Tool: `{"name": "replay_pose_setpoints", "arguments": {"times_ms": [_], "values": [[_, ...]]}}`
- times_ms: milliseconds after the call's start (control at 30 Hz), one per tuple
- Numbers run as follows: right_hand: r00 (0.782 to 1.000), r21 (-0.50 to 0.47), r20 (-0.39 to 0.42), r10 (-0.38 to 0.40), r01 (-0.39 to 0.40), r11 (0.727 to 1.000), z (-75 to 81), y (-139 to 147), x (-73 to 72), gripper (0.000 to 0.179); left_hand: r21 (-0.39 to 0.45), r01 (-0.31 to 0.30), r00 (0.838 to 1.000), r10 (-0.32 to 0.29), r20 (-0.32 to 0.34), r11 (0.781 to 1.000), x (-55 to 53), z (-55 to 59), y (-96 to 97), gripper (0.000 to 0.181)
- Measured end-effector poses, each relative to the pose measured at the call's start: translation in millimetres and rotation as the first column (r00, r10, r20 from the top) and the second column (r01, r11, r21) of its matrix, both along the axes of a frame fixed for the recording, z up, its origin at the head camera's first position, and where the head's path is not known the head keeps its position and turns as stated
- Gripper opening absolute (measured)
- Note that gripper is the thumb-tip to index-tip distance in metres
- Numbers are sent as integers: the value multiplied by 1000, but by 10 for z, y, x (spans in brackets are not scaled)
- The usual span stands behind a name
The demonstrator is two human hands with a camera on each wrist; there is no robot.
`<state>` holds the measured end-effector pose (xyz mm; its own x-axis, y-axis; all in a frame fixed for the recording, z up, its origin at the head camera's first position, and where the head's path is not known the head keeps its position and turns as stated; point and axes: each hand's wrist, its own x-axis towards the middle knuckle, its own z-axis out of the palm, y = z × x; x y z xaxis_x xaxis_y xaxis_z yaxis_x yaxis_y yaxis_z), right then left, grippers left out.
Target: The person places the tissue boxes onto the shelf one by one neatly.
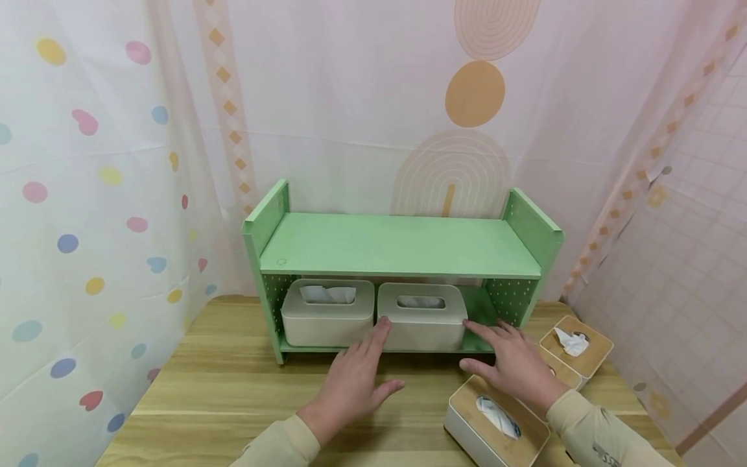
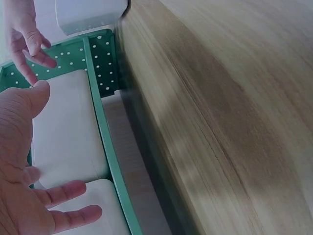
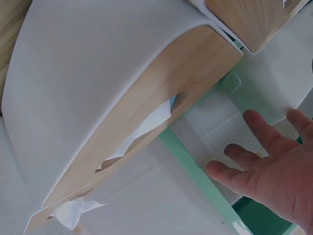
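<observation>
Pale sleeves [image 1: 284, 442] lead to left hand [image 1: 353, 383] and right hand [image 1: 516, 363], fingers wide, holding nothing, which should probably push the right cream box [image 1: 423, 324] evenly and straight.

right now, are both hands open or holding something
Left hand: open, holding nothing, fingers extended by the right-hand white tissue box in the green shelf.
Right hand: open, holding nothing, index fingertip at that box's right side.
</observation>
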<state>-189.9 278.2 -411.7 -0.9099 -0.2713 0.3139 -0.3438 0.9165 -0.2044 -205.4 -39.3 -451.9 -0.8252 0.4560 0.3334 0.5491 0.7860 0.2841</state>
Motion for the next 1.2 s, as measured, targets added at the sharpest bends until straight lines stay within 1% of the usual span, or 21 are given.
{"name": "replay_pose_setpoints", "arguments": {"times_ms": [133,367,700,933,1200], "values": [[1000,-2,1,1,-1,1000,12,-11,2,71,7,1,1000,-1,8,1000,-4,-3,-2,109],[1000,-8,27,-4,5,1000,30,-25,-18,71,13,5,1000,-5,-18,1000,-16,-17,-11,110],[999,-13,39,-6,7,1000,28,-22,-51,71,-2,-2,999,2,-43,1000,-47,-11,-5,108],[998,-16,58,-13,14,1000,26,-21,-55,72,-4,3,999,-4,-44,1000,-50,-1,-7,107],[998,-15,55,-14,15,1000,25,-21,-57,72,-17,1,999,-2,-53,1000,-58,1,-9,106]]}}
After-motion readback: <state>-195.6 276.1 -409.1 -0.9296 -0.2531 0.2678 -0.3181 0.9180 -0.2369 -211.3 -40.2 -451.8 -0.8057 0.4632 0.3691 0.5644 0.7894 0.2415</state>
